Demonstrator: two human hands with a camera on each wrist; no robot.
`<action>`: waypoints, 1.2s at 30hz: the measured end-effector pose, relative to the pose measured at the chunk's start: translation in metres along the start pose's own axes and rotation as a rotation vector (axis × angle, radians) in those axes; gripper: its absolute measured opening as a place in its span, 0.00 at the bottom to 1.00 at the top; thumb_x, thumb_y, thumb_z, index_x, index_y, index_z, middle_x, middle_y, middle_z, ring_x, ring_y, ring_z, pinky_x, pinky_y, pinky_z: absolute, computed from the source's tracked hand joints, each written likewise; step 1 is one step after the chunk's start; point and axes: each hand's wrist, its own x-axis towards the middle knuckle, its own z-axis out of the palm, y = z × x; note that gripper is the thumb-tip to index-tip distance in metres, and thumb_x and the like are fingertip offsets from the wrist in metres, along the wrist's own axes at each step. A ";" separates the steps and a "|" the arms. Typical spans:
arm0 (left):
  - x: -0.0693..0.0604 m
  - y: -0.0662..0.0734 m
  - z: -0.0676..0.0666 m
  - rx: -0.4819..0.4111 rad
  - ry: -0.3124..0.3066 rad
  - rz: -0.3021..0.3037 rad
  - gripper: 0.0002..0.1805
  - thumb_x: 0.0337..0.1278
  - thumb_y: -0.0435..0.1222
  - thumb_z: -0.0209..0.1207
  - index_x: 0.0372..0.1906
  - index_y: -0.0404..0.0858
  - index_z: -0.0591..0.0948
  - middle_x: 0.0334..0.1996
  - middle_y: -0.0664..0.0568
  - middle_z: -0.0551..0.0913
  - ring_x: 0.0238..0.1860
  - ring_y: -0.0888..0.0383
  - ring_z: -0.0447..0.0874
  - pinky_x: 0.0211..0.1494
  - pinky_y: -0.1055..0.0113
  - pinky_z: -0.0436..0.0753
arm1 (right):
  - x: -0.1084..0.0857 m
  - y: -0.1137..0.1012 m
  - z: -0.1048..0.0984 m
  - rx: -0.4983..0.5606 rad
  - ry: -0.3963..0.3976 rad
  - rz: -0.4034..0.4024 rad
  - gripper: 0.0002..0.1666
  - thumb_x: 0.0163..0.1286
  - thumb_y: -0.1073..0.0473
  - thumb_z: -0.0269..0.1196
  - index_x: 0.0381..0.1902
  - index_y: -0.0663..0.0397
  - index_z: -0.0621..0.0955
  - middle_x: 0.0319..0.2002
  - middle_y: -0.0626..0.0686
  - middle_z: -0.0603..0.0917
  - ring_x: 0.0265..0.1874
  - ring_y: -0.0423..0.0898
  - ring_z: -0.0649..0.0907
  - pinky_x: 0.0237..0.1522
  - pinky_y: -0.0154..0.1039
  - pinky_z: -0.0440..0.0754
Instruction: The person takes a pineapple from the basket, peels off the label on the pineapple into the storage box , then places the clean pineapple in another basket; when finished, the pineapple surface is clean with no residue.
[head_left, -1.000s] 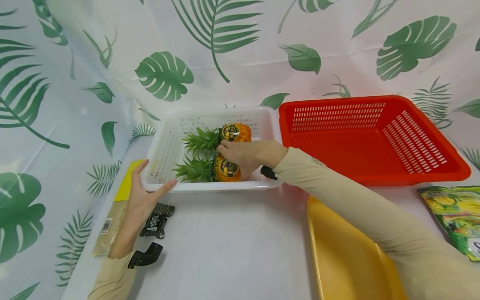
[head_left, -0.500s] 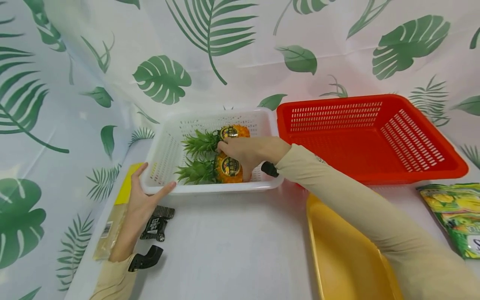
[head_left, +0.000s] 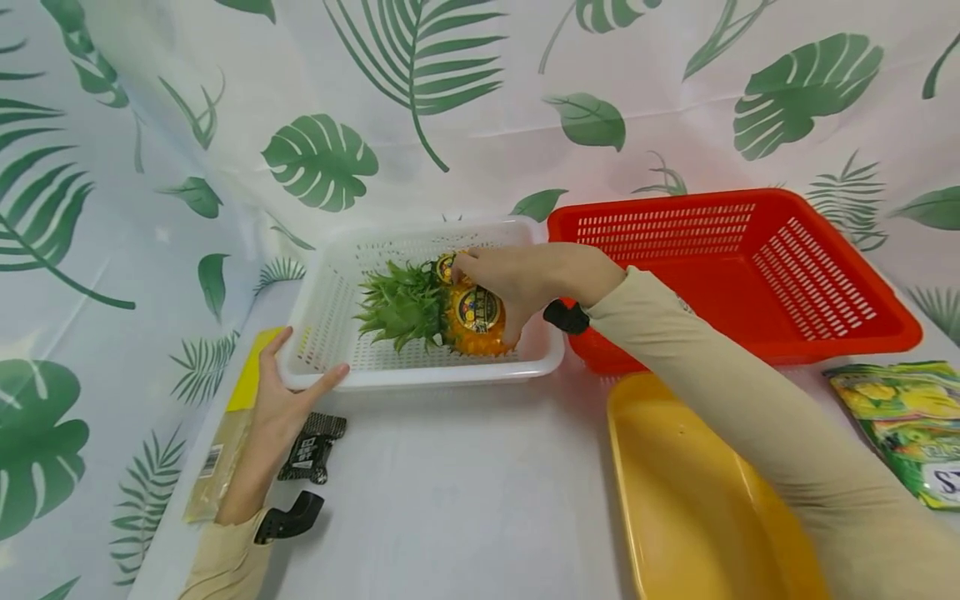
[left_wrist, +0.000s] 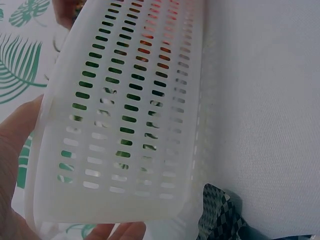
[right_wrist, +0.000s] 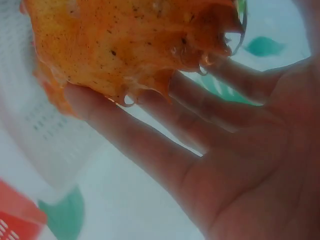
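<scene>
The white basket (head_left: 420,380) stands at the back left in the head view. My left hand (head_left: 283,406) grips its near left corner; the left wrist view shows fingers at the basket's slotted wall (left_wrist: 125,100). My right hand (head_left: 536,271) holds a small orange pineapple (head_left: 478,323) with a round dark label, its green crown (head_left: 401,304) pointing left. It appears raised above the basket floor. Behind it a second pineapple (head_left: 446,267) lies in the basket, mostly hidden. In the right wrist view, fingers (right_wrist: 135,130) press along the pineapple's skin (right_wrist: 115,45).
A red basket (head_left: 825,362) stands right of the white one. In front of it is a yellow tray (head_left: 675,500), partly under the right sleeve. A green-and-yellow bag (head_left: 903,433) lies far right. A black packet (head_left: 309,450) and a yellow-topped clear bag (head_left: 232,442) lie near my left forearm.
My right hand has lifted the nearer pineapple up and slightly to the right, so it now covers much of the other one. My left hand stays on the basket corner.
</scene>
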 end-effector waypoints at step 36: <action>-0.004 0.003 -0.001 0.020 0.014 -0.020 0.59 0.65 0.41 0.71 0.85 0.48 0.41 0.78 0.38 0.60 0.71 0.43 0.65 0.66 0.57 0.69 | -0.114 -0.062 0.079 0.112 -0.032 -0.165 0.51 0.48 0.49 0.86 0.64 0.46 0.68 0.55 0.42 0.72 0.53 0.38 0.76 0.57 0.31 0.81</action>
